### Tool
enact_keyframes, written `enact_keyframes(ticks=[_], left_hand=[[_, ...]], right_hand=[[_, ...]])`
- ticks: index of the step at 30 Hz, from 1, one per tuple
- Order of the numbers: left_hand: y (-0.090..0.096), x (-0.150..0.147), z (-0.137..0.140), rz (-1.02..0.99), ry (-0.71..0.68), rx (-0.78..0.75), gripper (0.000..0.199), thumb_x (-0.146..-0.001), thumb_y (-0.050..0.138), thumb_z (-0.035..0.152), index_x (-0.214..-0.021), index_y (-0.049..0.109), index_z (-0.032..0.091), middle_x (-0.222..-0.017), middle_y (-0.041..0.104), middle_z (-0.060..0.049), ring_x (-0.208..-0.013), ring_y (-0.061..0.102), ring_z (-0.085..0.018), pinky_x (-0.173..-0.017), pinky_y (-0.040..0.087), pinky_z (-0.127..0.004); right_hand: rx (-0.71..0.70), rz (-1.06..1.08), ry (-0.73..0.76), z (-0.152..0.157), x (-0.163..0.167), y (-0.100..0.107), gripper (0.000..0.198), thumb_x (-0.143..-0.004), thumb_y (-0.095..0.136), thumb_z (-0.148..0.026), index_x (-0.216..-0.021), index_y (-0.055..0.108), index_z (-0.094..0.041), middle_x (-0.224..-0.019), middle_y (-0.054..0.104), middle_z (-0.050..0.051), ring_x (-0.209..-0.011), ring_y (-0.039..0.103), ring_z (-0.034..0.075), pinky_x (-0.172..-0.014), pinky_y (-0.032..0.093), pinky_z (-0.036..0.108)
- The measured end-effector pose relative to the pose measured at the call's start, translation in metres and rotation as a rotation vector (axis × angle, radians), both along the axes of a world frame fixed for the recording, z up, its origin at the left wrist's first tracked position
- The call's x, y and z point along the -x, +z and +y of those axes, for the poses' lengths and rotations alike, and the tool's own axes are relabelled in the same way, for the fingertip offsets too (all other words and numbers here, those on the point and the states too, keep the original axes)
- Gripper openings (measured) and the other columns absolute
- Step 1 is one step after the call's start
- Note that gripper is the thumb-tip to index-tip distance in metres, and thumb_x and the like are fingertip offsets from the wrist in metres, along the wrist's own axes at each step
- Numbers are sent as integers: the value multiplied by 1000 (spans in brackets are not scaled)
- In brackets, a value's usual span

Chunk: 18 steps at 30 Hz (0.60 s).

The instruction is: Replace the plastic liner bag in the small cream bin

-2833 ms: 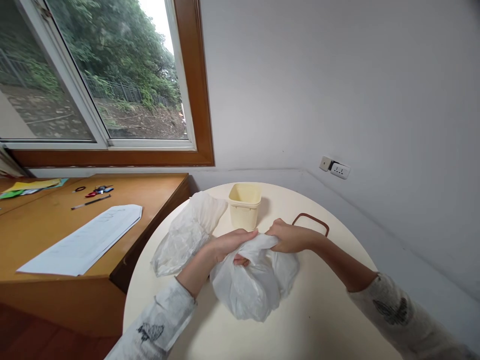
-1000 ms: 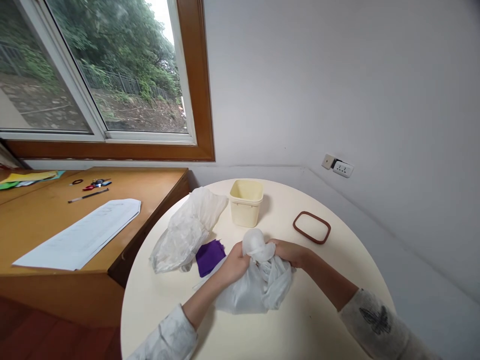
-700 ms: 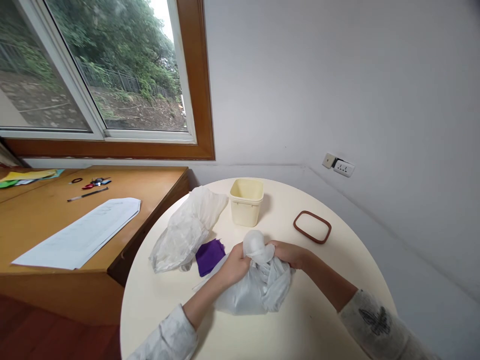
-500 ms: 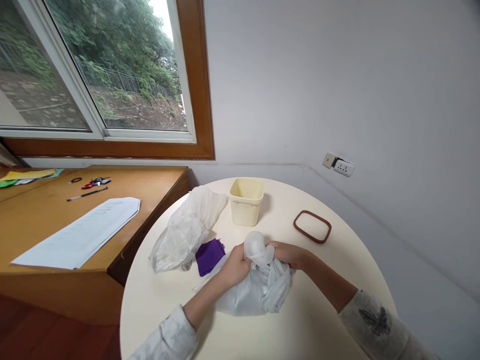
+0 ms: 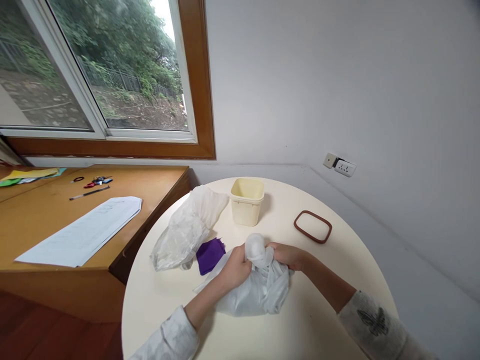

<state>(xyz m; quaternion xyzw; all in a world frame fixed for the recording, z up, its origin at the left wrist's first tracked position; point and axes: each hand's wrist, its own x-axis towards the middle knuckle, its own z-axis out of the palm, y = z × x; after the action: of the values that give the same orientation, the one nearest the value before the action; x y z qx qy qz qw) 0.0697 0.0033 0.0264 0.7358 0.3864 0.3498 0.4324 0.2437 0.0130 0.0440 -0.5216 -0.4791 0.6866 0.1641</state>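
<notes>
Head view: our left hand and right hand clench the white bag, lower centre, on the round desk; its top looks knotted already, not yet let go; purple cloth lies outside, left.

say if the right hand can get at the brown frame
Likely yes: nothing visible lies between the right hand and the brown frame, though it would have to release the held white bag.
</notes>
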Motion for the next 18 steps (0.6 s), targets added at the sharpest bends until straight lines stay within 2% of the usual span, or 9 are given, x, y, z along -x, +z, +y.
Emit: enact_keyframes(ticks=[4, 7, 11, 14, 18], left_hand=[[3, -1, 0, -4, 3, 9, 23, -62, 38, 2, -72, 56, 12, -75, 62, -2, -71, 53, -16, -67, 42, -26], [9, -1, 0, -9, -4, 20, 21, -69, 40, 6, -77, 58, 12, -79, 64, -3, -75, 54, -18, -70, 43, -27], [29, 1, -6, -74, -56, 67, 20, -79, 45, 20, -89, 60, 12, -87, 65, -5, -83, 56, -19, -75, 44, -27], [45, 3, -10, -126, -76, 34, 19, -79, 51, 25, -91, 61, 13, -97, 62, -7, -88, 55, -20, -79, 42, -27], [59, 1, -12, -146, -123, 76, 24, -79, 55, 34, -85, 61, 12, -88, 63, -6, -81, 56, -18, -72, 41, -25]], right_hand=[[-6, 34, 0, 0, 2, 0, 17, -58, 67, -20, -73, 60, -16, -60, 63, 0, -58, 58, 13, -55, 44, 22], [-23, 80, -1, 0, -3, 8, 19, -57, 68, -21, -73, 60, -15, -60, 63, 0, -57, 58, 13, -58, 45, 24], [-90, 155, -22, 4, -25, 28, 19, -59, 66, -26, -74, 61, -14, -61, 64, 1, -59, 59, 15, -61, 46, 26], [-179, 175, -85, 9, -46, 44, 21, -62, 63, -29, -75, 62, -13, -59, 63, 1, -56, 57, 14, -53, 43, 23], [-270, 141, -124, 15, -68, 58, 20, -64, 62, -29, -76, 62, -13, -55, 58, -2, -50, 52, 10, -48, 38, 19]])
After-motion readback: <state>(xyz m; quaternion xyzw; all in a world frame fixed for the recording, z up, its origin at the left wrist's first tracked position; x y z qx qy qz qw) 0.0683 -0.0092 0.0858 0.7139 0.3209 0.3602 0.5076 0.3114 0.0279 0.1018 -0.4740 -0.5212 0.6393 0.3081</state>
